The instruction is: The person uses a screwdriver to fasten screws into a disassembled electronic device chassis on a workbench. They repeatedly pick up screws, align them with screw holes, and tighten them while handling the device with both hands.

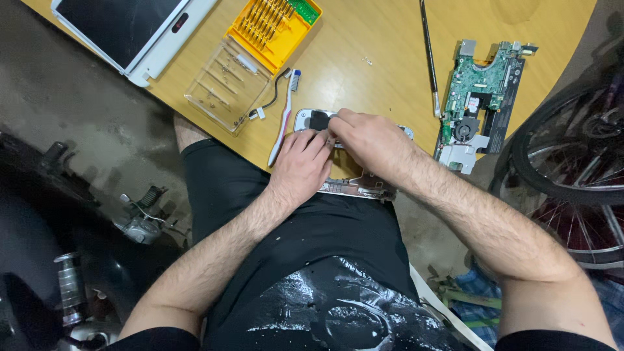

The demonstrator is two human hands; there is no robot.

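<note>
Both hands' fingers (pixel 325 136) atop laptop casing (pixel 305 120)

black printed shirt, black shorts, bare forearms

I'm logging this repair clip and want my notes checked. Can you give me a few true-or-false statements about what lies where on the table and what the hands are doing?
1. Both hands rest on the silver laptop casing at the table's near edge. True: the left hand and the right hand are both on it.
2. The green circuit board lies under the left hand. False: it lies apart, to the right of the hands.
3. A toothbrush lies just left of the casing. True.
4. The yellow screwdriver-bit tray sits on the person's lap. False: it is on the wooden table, beside a clear plastic lid.
</note>
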